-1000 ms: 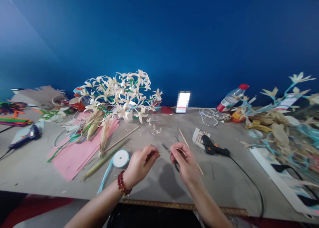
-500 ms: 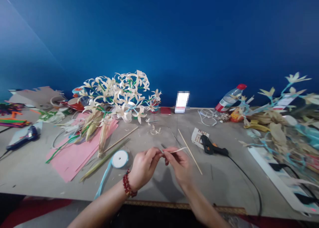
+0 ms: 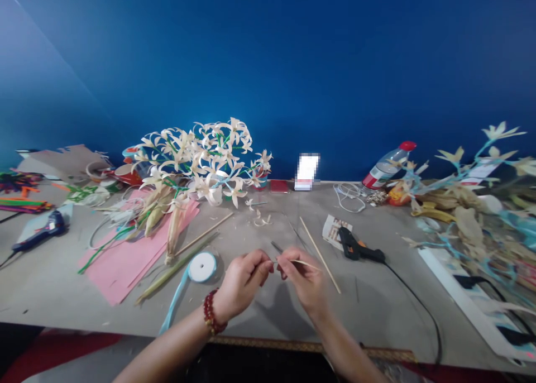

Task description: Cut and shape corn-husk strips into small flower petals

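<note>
- The bench [image 3: 377,310] is a scuffed grey top spanning the whole view, backed by a plain deep-blue wall [image 3: 293,65].
- Along the far edge stands a bunch of cream flowers [image 3: 205,159]. Toward the far right corner a plastic bottle [image 3: 389,164] lies tilted.
- A pink sheet [image 3: 121,260] covers part of the left half, with dried stalks on it. A blue glue gun [image 3: 37,232] lies near the left edge.
- The right edge is crowded with blue-stemmed blooms [image 3: 473,204]. A black glue gun [image 3: 358,249] lies inward of them, and its cord curves to the near edge.
- At the middle of the near edge, the left hand [image 3: 240,282] and right hand [image 3: 305,279] sit close together (fingertips almost meeting). Each is pinched on a thin pale strip [image 3: 299,262] held just above the bench.
- A white ribbon spool [image 3: 202,266] lies just left of the left hand. A wooden stick [image 3: 320,254] lies slantwise just beside the right hand.
- The widest bare stretches of bench are at the near left corner and between the stick and the cord.
</note>
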Demonstrator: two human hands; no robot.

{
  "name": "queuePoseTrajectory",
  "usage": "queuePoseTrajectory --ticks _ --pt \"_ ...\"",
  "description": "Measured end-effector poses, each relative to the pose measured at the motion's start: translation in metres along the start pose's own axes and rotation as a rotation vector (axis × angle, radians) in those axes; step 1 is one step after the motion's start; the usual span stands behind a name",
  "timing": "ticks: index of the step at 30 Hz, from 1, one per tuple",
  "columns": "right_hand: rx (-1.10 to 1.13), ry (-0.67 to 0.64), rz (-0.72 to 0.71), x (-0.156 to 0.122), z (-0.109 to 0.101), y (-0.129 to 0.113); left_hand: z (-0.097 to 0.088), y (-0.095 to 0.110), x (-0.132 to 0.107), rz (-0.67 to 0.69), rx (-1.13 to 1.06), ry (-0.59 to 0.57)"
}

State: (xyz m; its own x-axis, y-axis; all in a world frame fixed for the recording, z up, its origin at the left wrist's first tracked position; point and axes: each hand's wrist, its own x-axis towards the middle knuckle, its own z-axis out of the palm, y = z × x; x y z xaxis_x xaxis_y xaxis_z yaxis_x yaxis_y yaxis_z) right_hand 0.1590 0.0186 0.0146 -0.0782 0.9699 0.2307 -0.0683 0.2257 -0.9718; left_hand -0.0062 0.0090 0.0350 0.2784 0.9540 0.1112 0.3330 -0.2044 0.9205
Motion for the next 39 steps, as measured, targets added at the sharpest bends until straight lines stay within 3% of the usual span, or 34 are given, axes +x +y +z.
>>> queuePoseTrajectory --ticks 4,9,13,18,24,35,39 --pt "-0.018 -0.006 -0.053 0.000 -0.003 0.000 -0.005 0.004 0.004 -0.304 -0.416 -0.202" --pt "0.022 0.009 -0.098 0.001 -0.003 0.004 -0.010 0.002 0.006 -0.384 -0.549 -0.297" --pt "0.006 0.070 -0.079 0.001 -0.002 0.002 -0.008 -0.002 0.005 -0.272 -0.436 -0.213" --pt "0.027 0.159 -0.040 0.002 0.003 -0.003 -0.007 0.002 0.000 0.058 -0.043 0.023" --pt "0.041 0.263 -0.034 0.004 0.009 -0.002 -0.005 0.002 -0.003 0.267 0.143 0.142" --pt "0.067 0.294 -0.037 0.008 0.008 0.001 -0.005 0.003 -0.001 0.424 0.315 0.226" --pt "0.114 0.204 0.056 0.008 0.003 0.005 -0.004 0.000 -0.001 0.380 0.281 0.231"
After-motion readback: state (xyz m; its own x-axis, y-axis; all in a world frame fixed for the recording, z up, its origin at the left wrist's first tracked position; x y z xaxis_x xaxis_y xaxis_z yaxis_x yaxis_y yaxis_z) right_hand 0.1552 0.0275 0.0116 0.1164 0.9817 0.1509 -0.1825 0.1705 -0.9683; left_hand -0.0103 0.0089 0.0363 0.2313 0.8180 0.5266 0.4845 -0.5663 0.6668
